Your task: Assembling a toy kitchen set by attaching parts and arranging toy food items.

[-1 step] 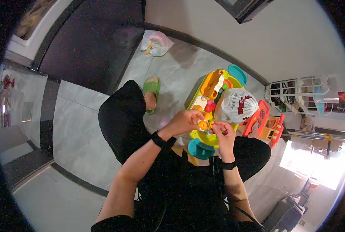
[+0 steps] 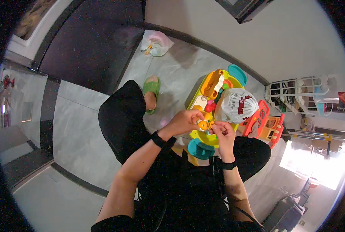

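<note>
In the head view, a small orange-and-white toy (image 2: pixel 203 125) is held between my two hands, over the near side of a yellow toy table (image 2: pixel 195 135). My left hand (image 2: pixel 185 120) grips it from the left with thumb and fingers. From the right, my right hand (image 2: pixel 224 132) pinches an orange part at its edge, too small to make out. Colourful toy pieces (image 2: pixel 210 106) lie in the table's tray, beside a full, knotted white plastic bag (image 2: pixel 236 104). An orange scalloped toy piece (image 2: pixel 212 84) sits at the tray's far end.
Teal seat-like parts (image 2: pixel 200 148) stick out from the toy table. A red toy panel (image 2: pixel 257 118) stands to its right. Against the wall is a white wire rack (image 2: pixel 292 91). Another plastic bag (image 2: pixel 157 42) lies on the floor beyond my green slipper (image 2: pixel 152 86). A grey suitcase (image 2: pixel 284 213) stands lower right.
</note>
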Available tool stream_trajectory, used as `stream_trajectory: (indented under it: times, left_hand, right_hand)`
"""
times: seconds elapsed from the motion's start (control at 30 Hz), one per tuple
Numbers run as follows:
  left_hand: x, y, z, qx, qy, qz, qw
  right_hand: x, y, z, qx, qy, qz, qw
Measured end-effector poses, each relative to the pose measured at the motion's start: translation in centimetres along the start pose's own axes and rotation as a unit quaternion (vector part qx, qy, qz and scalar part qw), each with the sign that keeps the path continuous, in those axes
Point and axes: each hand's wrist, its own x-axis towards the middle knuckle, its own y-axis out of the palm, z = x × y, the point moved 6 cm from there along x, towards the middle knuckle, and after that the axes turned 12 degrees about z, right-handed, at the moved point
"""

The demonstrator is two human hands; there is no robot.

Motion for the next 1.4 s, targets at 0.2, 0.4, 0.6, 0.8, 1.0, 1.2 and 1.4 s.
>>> stream_trajectory:
  times: [0.2,0.4,0.6,0.8,1.0,1.2,1.4]
  left_hand:
    - [0.0,0.0,0.0,0.009,-0.016,0.008,1.000]
    - [-0.1,0.0,-0.3,0.029,-0.001,0.011,1.000]
    - [-0.2,-0.1,-0.3,0.025,-0.006,0.011,1.000]
    - [-0.1,-0.1,-0.7,0.023,-0.014,0.010,1.000]
    - [-0.1,-0.2,-0.7,0.021,-0.008,0.010,1.000]
    - [-0.1,-0.1,-0.5,0.024,-0.004,0.010,1.000]
    - [-0.1,-0.1,-0.1,0.035,-0.004,0.011,0.999]
  right_hand:
    - [0.1,0.0,-0.5,0.015,0.007,0.003,1.000]
    - [0.2,0.0,-0.9,0.017,0.001,0.001,1.000]
    - [0.2,-0.1,-0.9,0.004,-0.004,-0.002,1.000]
    - [0.1,-0.1,-0.7,-0.002,-0.004,-0.008,1.000]
    - [0.1,0.0,-0.7,-0.004,-0.011,-0.013,1.000]
    - [0.2,-0.2,-1.0,0.002,-0.015,-0.014,1.000]
    - [0.2,-0.3,-1.3,-0.007,-0.021,-0.009,1.000]
